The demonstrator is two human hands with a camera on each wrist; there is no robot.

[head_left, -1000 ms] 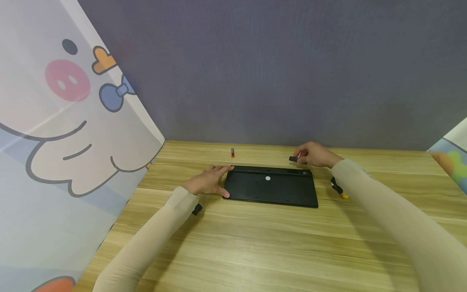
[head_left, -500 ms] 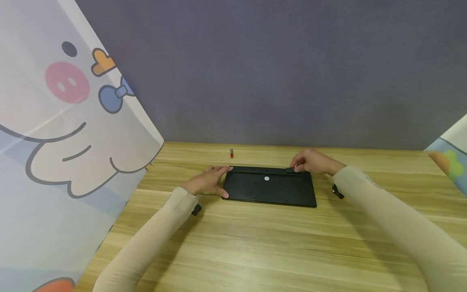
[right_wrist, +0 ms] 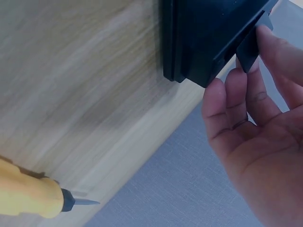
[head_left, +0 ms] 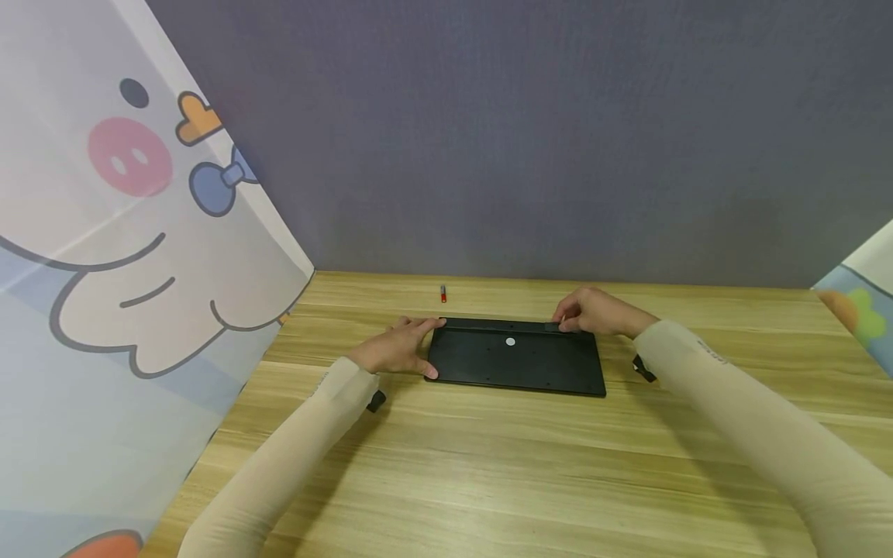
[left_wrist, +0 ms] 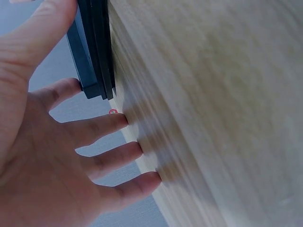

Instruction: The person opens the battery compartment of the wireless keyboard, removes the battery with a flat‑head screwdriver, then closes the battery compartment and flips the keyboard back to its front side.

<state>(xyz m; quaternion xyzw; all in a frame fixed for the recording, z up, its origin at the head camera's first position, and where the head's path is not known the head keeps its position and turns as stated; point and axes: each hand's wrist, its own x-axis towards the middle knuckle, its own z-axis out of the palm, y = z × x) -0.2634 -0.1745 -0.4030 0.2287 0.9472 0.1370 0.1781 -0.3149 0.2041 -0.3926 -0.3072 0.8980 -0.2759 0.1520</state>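
Note:
A black keyboard (head_left: 516,360) lies underside up on the wooden table, with a round white sticker near its middle. My left hand (head_left: 396,346) rests at its left end, thumb and index finger touching the case; in the left wrist view the other fingers extend straight to the tabletop. At the far right of the keyboard's raised back strip, my right hand (head_left: 593,311) pinches a small black battery cover (right_wrist: 251,47) between thumb and fingers. That cover sits tilted against the strip, and the fingers partly hide the compartment beneath it.
A red and grey battery (head_left: 443,294) lies behind the keyboard. In the right wrist view, a yellow-handled screwdriver (right_wrist: 33,191) lies on the table to the right of the keyboard. A grey panel (head_left: 516,155) rises behind the table's back edge.
My right hand has brought the battery cover from behind the keyboard forward and down onto the back strip, then slightly left. The left hand has stayed in place.

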